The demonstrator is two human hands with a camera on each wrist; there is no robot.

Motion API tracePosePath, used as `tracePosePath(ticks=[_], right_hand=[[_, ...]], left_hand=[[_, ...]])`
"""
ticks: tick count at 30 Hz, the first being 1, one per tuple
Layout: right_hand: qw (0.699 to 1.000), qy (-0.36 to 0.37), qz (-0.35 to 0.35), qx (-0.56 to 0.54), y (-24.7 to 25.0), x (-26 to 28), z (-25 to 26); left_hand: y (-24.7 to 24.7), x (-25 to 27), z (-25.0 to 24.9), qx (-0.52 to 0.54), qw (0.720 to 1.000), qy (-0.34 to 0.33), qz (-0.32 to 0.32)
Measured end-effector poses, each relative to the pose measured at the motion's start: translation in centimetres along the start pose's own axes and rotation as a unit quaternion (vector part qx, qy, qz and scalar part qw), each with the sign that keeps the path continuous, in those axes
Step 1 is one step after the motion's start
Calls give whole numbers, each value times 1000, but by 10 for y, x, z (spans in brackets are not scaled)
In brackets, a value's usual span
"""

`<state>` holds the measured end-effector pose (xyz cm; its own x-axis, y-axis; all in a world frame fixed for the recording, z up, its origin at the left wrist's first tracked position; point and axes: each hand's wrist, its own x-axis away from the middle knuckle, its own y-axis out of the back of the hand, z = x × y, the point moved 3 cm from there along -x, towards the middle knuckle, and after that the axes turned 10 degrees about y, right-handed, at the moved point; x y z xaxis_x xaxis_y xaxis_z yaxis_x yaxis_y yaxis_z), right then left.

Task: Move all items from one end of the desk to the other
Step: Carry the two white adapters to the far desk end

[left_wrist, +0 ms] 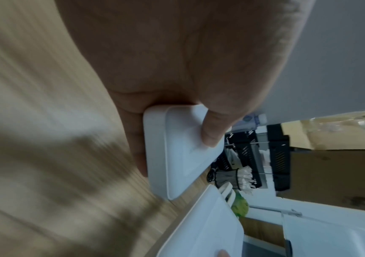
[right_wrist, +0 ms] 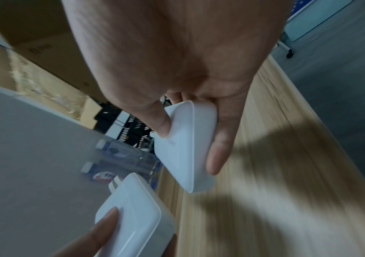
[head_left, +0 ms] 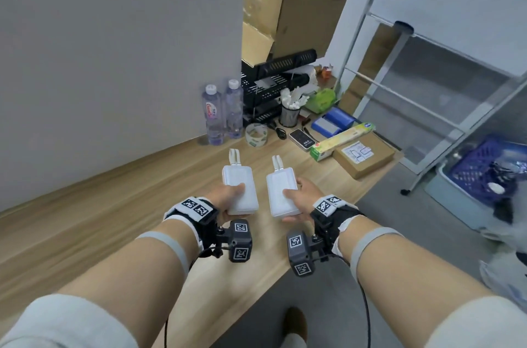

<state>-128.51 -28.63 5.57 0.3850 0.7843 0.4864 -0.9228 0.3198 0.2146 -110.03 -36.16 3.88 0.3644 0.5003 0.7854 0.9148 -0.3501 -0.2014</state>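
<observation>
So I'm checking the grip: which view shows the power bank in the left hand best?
The head view: the whole left power bank shows, gripped by the left hand. The left wrist view shows only its near end; the right wrist view a cropped part.

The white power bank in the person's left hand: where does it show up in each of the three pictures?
Head: left power bank, centre, left one of the white pair.
Left wrist: centre, pinched under the thumb.
Right wrist: bottom left, a fingertip on it.
Shared landmark: the black mesh pen cup, also in the left wrist view; not visible in the right wrist view.
</observation>
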Motion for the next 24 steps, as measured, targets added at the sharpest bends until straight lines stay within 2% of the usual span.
tracePosePath(ticks=[5, 7, 11, 15, 18, 20, 24], right_hand=[[993, -17, 62, 97, 55, -73, 11], [989, -15, 73, 130, 65, -99, 17], [970, -12, 91, 223, 76, -167, 7], [970, -42, 93, 221, 77, -191, 17], [959, -34, 89, 265, 77, -216, 14], [946, -10, 76, 315, 77, -239, 7], [938, -23, 99, 333, 75, -299, -26]], left_hand=[[-43, -62, -9, 32, 995, 26, -89], [-45, -83, -12, 39, 990, 35, -132], [-38, -127, -22, 23, 984, 38, -173], [-45, -142, -35, 27, 981, 53, -187], [-55, -163, -41, -8, 983, 72, -169], [-63, -175, -44, -23, 982, 82, -166], [-74, -201, -44, -54, 980, 100, -166]])
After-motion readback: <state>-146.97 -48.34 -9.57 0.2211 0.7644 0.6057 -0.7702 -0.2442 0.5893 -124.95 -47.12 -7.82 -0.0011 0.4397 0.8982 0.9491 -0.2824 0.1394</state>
